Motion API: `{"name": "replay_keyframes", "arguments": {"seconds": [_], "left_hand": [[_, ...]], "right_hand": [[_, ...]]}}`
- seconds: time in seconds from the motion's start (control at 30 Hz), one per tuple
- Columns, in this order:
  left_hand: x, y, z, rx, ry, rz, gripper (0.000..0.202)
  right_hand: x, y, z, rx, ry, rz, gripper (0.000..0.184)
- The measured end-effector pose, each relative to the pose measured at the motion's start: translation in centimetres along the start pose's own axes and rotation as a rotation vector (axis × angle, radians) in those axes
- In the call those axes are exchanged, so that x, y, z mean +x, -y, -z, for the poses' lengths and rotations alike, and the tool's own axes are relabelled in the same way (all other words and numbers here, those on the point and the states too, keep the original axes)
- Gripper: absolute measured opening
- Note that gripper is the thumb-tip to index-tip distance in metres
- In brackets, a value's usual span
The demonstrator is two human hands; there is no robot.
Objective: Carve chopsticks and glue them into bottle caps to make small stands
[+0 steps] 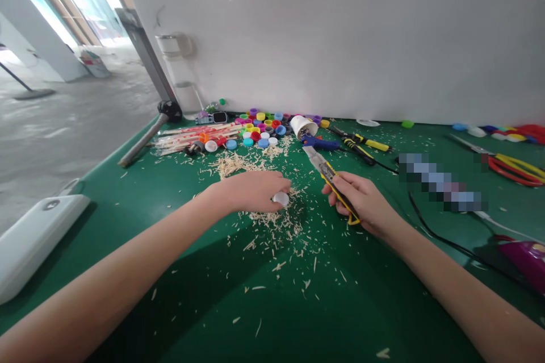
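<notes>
My left hand (pixel 255 190) rests knuckles-up on the green table (pixel 298 295), fingers curled over a small white bottle cap (pixel 281 199) among wood shavings (pixel 276 221). My right hand (pixel 361 201) grips the yellow handle of a utility knife (pixel 327 172), its extended blade pointing away toward the back of the table. The two hands are about a hand's width apart.
Several coloured bottle caps (pixel 264 127), wooden sticks (pixel 191 136), a tipped white cup (pixel 302 124) and screwdrivers (pixel 361 144) lie by the white wall. Red-and-yellow pliers (pixel 511 167) at right, a purple object (pixel 523 255) with black cable, a white box (pixel 34 238) at the left edge.
</notes>
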State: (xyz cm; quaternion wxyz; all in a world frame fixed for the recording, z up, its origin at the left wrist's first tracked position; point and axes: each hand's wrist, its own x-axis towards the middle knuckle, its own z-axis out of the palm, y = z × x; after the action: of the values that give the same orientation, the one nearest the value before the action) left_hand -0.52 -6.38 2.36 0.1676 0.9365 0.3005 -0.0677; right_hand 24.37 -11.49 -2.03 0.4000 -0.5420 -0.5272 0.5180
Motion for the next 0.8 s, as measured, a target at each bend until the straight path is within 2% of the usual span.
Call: {"name": "replay_keyframes", "arguments": {"seconds": [0.1,0.2,0.37,0.6,0.7,0.8], "left_hand": [[0.0,0.1,-0.2,-0.001,-0.007,-0.004,0.03],[0.1,0.0,-0.2,-0.002,-0.004,0.002,0.03],[0.1,-0.4,-0.1,0.021,0.002,0.01,0.031],[-0.1,-0.7,0.0,0.037,0.013,0.008,0.031],[-0.2,-0.7,0.0,0.042,0.01,0.01,0.031],[-0.2,-0.8,-0.1,0.055,0.009,0.013,0.03]], "right_hand": [[-0.1,0.2,-0.1,0.093,0.066,-0.019,0.025],[-0.1,0.1,-0.1,0.084,0.106,-0.017,0.025],[0.1,-0.3,0.0,-0.005,0.083,0.0,0.027],[-0.1,-0.1,-0.4,0.019,0.113,-0.038,0.029],[-0.2,0.3,-0.2,-0.184,0.122,-0.04,0.034],[-0.2,0.7,0.3,-0.625,0.044,0.137,0.034]]}}
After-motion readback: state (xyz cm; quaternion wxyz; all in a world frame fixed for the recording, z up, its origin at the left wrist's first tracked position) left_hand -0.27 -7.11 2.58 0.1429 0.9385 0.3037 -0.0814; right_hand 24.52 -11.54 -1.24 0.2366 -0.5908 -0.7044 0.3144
